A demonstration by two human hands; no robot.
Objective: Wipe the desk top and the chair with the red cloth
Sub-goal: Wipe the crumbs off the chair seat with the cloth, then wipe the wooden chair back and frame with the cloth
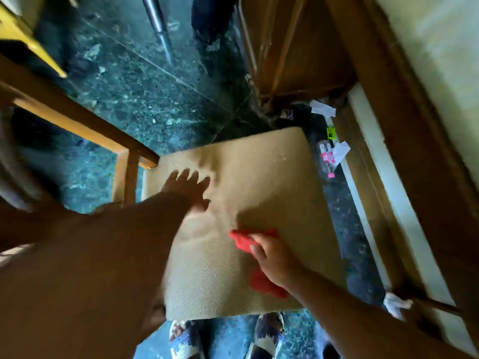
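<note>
The chair's beige woven seat cushion (272, 182) fills the middle of the head view, with its wooden armrest frame (77, 120) to the left. My left hand (189, 190) lies flat on the cushion's left part, fingers spread, holding nothing. My right hand (272, 257) presses the bunched red cloth (243, 242) onto the cushion near its front right; part of the cloth also shows under the wrist. The wooden desk (388, 99) rises at the right, and its pale top (440, 47) is blurred.
Dark green stone floor (155, 86) surrounds the chair. Scraps of paper and wrappers (331, 151) lie on the floor between chair and desk. A metal leg (158, 24) stands at the top. A yellow edge (23, 35) is at top left. My patterned shoes (267, 335) are below the seat.
</note>
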